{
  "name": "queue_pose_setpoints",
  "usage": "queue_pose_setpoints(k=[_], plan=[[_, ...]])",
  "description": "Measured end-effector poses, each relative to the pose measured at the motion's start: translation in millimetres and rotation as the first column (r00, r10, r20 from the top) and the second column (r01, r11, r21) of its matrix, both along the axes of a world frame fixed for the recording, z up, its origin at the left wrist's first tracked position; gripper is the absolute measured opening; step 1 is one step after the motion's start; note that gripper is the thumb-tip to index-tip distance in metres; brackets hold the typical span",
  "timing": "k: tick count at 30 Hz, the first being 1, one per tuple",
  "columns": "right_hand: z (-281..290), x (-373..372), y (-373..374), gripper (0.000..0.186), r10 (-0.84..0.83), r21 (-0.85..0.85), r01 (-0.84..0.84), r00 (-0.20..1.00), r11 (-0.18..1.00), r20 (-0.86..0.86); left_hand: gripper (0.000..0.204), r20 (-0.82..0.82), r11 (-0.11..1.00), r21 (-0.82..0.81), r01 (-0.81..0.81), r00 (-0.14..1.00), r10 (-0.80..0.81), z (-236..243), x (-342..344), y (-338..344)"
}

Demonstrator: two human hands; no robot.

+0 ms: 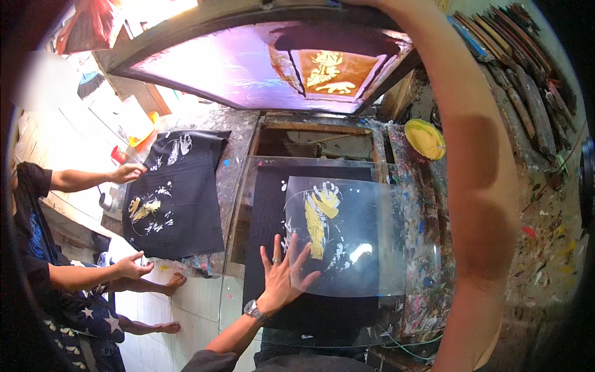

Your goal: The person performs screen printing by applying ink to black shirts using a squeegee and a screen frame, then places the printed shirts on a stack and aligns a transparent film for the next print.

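Fabric (263, 211), black with a yellow-and-white print, lay on the bench (427, 229) under a translucent sheet (372, 242). Your left hand (285, 273) spread its fingers at the sheet's left edge; your right arm (474, 217) reached toward the raised screen frame (192, 90), its unseen hand's grip indeterminable.

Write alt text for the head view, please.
A person's left hand is spread over printed black fabric partly under a translucent sheet; their right arm extends toward a tilted mesh screen. At left, a co-worker stands beside similar fabric.
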State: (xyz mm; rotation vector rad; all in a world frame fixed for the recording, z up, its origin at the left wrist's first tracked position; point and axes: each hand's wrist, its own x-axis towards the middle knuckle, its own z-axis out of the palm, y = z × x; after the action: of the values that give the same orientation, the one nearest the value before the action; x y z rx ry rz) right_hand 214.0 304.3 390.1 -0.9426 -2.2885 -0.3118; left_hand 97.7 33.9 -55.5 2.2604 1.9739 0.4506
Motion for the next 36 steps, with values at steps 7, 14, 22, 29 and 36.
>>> queue_pose_setpoints(k=[7, 14, 22, 29, 36], plan=[[7.7, -2.2, 2.9, 0.081, -0.052, -0.050, 0.055, 0.997, 0.997, 0.059, 0.081, -0.032, 0.986, -0.160, 0.055, 0.998, -0.061, -4.4, -6.8, -9.0], [10.4, -8.1, 39.7, 0.085, -0.019, 0.080, 0.021, 0.999, 0.997, -0.027, 0.086, -0.016, 0.979, -0.201, 0.046, 0.999, -0.051, -0.7, -7.8, -18.5], [14.7, -8.5, 45.7, 0.084, -0.005, 0.105, 0.007, 1.000, 0.994, -0.027, 0.086, -0.005, 0.979, -0.197, 0.053, 0.998, -0.055, 1.0, -9.8, -24.6], [14.1, -4.0, 36.1, 0.081, -0.005, 0.029, 0.005, 1.000, 1.000, 0.018, 0.086, -0.009, 0.975, -0.210, 0.075, 0.997, -0.079, 5.4, -10.4, -24.4], [16.1, -9.6, 54.2, 0.080, -0.004, 0.092, 0.004, 1.000, 0.996, 0.001, 0.086, -0.012, 0.974, -0.212, 0.078, 0.997, -0.082, 6.6, -10.5, -17.1]])
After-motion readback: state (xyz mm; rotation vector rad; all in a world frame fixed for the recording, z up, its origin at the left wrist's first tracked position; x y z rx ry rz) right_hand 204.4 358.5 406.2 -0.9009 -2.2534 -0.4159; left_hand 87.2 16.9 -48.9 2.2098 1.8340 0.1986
